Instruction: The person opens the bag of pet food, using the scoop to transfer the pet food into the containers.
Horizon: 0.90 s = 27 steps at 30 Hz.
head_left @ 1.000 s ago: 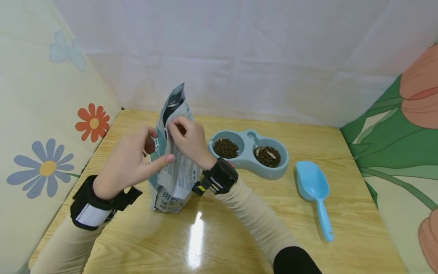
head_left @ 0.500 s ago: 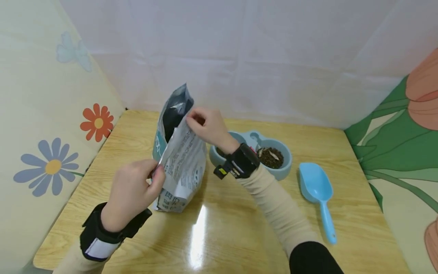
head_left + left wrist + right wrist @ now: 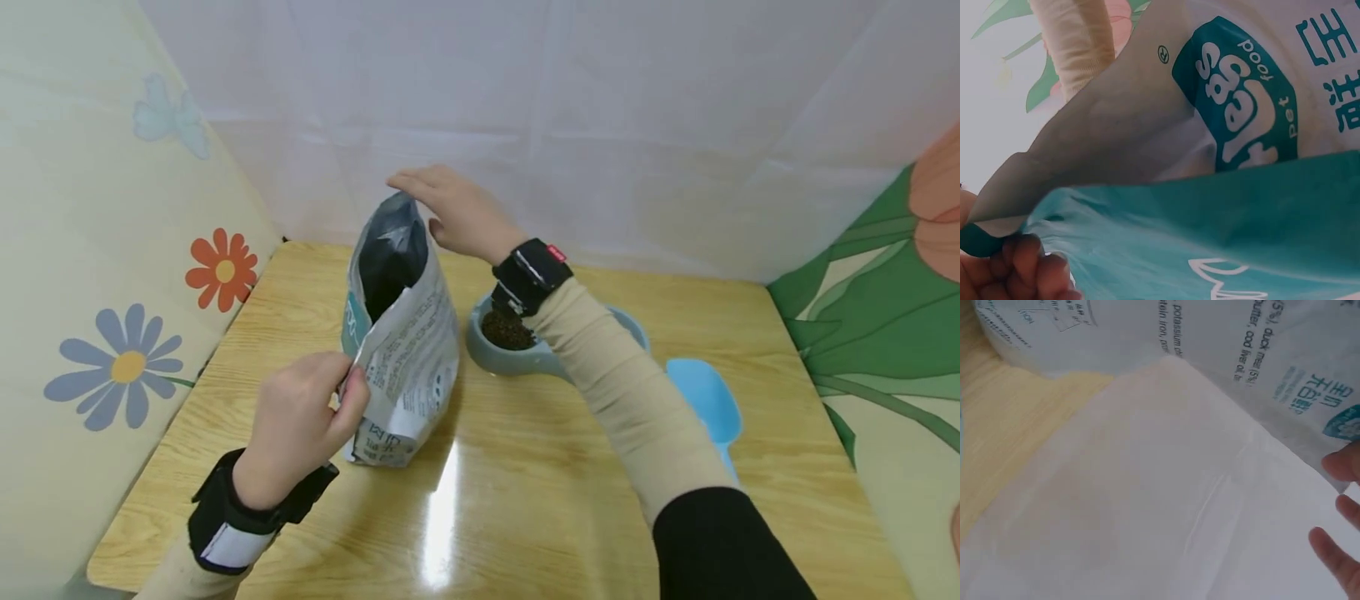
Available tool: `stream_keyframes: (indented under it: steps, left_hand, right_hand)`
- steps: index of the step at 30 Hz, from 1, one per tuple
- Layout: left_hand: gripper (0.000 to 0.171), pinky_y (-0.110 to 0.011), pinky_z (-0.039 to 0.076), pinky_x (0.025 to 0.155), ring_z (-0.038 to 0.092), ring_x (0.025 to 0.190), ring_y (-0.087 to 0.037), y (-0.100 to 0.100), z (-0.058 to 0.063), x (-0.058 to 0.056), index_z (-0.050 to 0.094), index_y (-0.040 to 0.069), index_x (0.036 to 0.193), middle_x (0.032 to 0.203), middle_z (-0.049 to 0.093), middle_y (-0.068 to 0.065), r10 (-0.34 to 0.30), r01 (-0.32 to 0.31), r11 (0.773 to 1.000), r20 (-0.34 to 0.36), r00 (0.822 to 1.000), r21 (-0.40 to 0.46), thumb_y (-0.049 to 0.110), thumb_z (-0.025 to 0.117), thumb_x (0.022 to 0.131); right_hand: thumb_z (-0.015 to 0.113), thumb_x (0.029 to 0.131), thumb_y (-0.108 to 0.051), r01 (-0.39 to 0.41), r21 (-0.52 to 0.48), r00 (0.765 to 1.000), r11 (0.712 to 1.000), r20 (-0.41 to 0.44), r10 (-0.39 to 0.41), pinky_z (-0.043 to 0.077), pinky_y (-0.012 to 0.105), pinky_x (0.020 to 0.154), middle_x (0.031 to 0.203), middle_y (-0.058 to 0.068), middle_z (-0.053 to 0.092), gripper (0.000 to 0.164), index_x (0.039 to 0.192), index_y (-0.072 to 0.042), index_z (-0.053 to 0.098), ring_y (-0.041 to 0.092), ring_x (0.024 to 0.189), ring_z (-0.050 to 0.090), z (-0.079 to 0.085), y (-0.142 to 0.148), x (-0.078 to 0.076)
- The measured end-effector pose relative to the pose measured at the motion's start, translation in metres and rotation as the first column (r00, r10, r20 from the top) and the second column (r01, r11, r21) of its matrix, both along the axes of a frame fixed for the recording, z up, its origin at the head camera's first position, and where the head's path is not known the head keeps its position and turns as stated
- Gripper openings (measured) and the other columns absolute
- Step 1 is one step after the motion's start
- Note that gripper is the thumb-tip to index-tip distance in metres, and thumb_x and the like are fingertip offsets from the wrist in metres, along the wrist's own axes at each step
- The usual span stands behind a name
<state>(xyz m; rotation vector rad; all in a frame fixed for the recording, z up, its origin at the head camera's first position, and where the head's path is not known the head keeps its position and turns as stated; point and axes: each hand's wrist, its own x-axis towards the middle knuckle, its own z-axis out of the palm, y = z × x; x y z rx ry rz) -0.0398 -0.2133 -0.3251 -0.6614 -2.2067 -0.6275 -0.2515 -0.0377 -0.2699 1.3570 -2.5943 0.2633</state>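
Note:
A grey and teal pet food bag stands upright on the table, its mouth spread wide and dark inside. My left hand pinches the near edge of that mouth; in the left wrist view its curled fingers sit at the bag's teal side. Over the far top corner, my right hand reaches with fingers extended and thumb apart. The right wrist view has the thumb against the bag's corner and the other fingers spread. The bag's contents cannot be made out.
To the bag's right is a blue-grey double bowl with brown kibble, partly hidden by my right forearm. Farther right lies a light blue scoop, its handle mostly covered by the sleeve. A white cloth hangs behind the wooden table.
The bag's mouth has spread from narrow to wide. My left hand has come to pinch the near edge; my right hand has moved up to the far corner, its fingers straightening from a pinch.

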Motion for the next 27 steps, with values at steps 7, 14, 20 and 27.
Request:
stream_keyframes:
  steps: [7,14,20,27]
  left_hand:
    - [0.029,-0.019,0.019,0.038,0.028,0.044,-0.006,-0.002,0.001,0.003,0.045,0.008,0.057,0.051,0.033,0.004,-0.021,0.020,1.000,0.010,1.000,0.010,0.017,0.038,0.084]
    - [0.029,-0.019,0.017,0.040,0.025,0.044,-0.006,-0.002,-0.001,0.003,0.041,0.010,0.057,0.053,0.029,0.006,-0.026,0.026,1.000,-0.015,1.000,-0.005,0.018,0.037,0.084]
    - [0.029,-0.018,0.015,0.039,0.025,0.044,-0.006,-0.001,-0.003,0.005,0.040,0.011,0.057,0.052,0.029,0.006,-0.018,0.017,1.000,-0.050,0.999,-0.022,0.018,0.036,0.084]
    - [0.030,-0.017,0.015,0.037,0.025,0.040,-0.004,0.002,-0.002,0.005,0.037,0.013,0.054,0.049,0.028,0.008,-0.040,0.035,0.998,-0.087,0.995,-0.051,0.016,0.036,0.084]
  right_hand:
    - [0.058,0.087,-0.009,-0.054,-0.044,0.995,0.998,-0.087,0.050,0.039,0.032,0.094,0.113,0.007,0.061,0.027,0.113,-0.007,0.062,0.023,0.108,0.053,0.003,-0.018,-0.004]
    - [0.057,0.085,-0.006,-0.043,-0.061,0.982,0.997,-0.188,0.031,0.044,0.036,0.077,0.090,0.008,0.066,0.009,0.089,-0.007,0.065,0.024,0.089,0.058,0.002,-0.020,-0.005]
    - [0.053,0.088,-0.002,-0.055,-0.031,0.969,0.998,-0.241,0.046,0.041,0.035,0.069,0.079,0.010,0.065,0.016,0.077,-0.006,0.063,0.025,0.077,0.059,0.001,-0.018,-0.007]
    - [0.040,0.089,0.009,-0.042,0.039,0.958,0.998,-0.284,0.051,0.036,0.032,0.066,0.065,0.011,0.058,0.029,0.068,-0.007,0.051,0.020,0.057,0.042,0.001,-0.012,-0.011]
